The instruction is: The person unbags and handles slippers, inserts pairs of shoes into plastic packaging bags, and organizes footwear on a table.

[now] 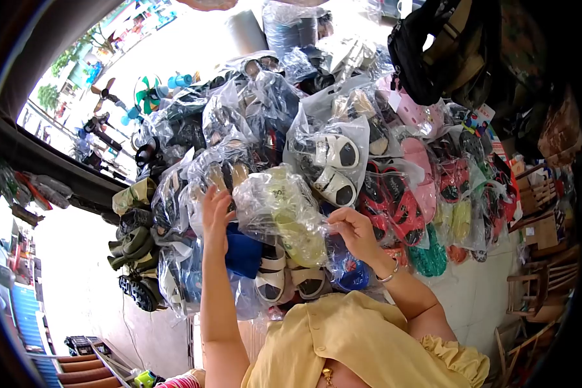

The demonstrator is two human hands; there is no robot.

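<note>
Left grip [217,213] and right grip [355,231] on two sides of the yellow-green slippers [297,226] in a clear plastic bag [249,194].
In the head view, the left grip is loose, with its fingers a bit apart and pointing up beside the bag's left edge; I can't tell if they touch it. The right grip is pinched, with thumb and fingers close together on the bag's right edge. The slippers are in the middle, between both grips, over a big pile of wrapped shoes. Cream-strapped sandals [270,275] peek out just below them. White sandals [337,155] with black insoles are above and to the right. Red shoes [407,220] are on the right. A silver bangle [388,271] is on the right wrist.
</note>
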